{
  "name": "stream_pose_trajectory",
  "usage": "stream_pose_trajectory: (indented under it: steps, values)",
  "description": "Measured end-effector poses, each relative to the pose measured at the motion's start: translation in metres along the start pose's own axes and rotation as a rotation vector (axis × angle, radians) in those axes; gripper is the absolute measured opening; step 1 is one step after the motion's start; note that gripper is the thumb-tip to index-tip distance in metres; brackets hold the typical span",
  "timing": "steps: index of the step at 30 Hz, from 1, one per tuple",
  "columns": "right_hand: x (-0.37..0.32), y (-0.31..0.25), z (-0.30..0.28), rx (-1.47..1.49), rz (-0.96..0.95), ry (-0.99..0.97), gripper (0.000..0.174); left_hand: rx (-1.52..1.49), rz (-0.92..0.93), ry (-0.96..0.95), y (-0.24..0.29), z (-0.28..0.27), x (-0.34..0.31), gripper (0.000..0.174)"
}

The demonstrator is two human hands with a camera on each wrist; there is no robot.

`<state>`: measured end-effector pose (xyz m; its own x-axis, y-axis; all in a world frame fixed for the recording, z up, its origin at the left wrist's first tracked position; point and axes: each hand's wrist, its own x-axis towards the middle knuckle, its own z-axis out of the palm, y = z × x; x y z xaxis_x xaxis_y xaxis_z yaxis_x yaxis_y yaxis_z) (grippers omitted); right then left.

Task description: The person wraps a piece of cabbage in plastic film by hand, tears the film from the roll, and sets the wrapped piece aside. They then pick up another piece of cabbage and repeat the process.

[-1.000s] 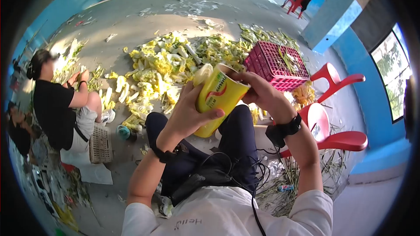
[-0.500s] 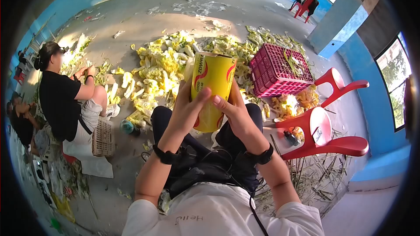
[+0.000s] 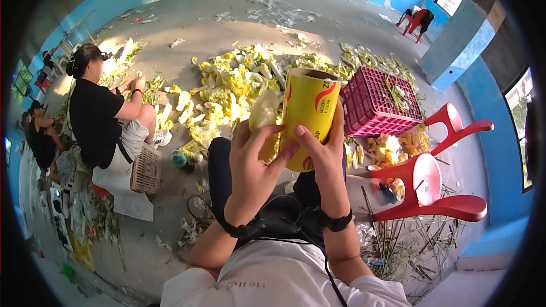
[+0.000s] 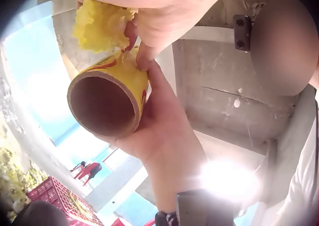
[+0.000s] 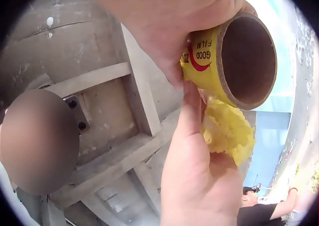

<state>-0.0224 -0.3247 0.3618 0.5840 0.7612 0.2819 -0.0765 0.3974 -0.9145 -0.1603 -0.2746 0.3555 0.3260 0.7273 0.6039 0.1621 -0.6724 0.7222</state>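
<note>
A yellow cling film roll [image 3: 310,108] with a hollow cardboard core stands nearly upright before me in the head view, its label reading "GOOD FILM". My right hand [image 3: 327,165] grips its near right side, thumb across the label. My left hand [image 3: 253,165] holds a small yellow-leaved Chinese cabbage [image 3: 264,111] at the roll's left, with left thumb and index fingertips right at the wrapping. The left wrist view shows the cabbage's frilly leaves [image 4: 99,24] and the roll's open end. From the right wrist, the cabbage [image 5: 229,131] sits just under the roll.
Heaped cabbages and loose leaves [image 3: 233,79] cover the floor ahead. A pink crate [image 3: 381,102] stands at right, near red chairs [image 3: 418,182]. At left a person in black [image 3: 96,113] sits by a beige crate [image 3: 145,170]. Cut stalks [image 3: 409,250] litter the right floor.
The roll was tilted in my left hand with the right at its top, then upright between both hands. Now my right hand grips it, and the left has shifted to its left side.
</note>
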Motion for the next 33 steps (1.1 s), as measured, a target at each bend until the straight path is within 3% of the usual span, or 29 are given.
stream_pose_trajectory:
  steps: [10,16,20,24,26,30,32,33]
  values:
    - [0.018,0.018,0.021,-0.033,0.029,-0.142,0.093,0.022,-0.095,0.055,-0.018,-0.013,-0.005,0.020]
    - [0.058,0.074,0.003,-0.053,0.110,-0.232,0.089,0.175,-0.071,-0.100,-0.065,-0.006,0.008,0.015]
    - [0.081,0.123,-0.030,-0.087,0.332,-0.265,0.081,-0.070,-0.312,-0.233,-0.128,0.026,0.007,0.021]
    - [0.105,0.188,-0.068,-0.142,0.448,-0.136,0.071,-0.146,-0.446,-0.373,-0.186,0.064,0.012,0.027]
    - [0.108,0.225,-0.087,-0.151,0.406,-0.048,0.071,-0.184,-0.548,-0.465,-0.207,0.084,0.021,0.028]
    - [0.103,0.303,-0.129,-0.243,0.310,0.114,0.068,-0.234,-0.558,-0.573,-0.271,0.140,-0.003,0.034]
    - [0.099,0.291,-0.129,-0.168,0.509,0.147,0.061,-0.331,-0.596,-0.550,-0.275,0.159,-0.017,0.036]
    - [0.100,0.287,-0.128,-0.151,0.488,0.159,0.060,-0.372,-0.623,-0.540,-0.277,0.167,-0.021,0.036]
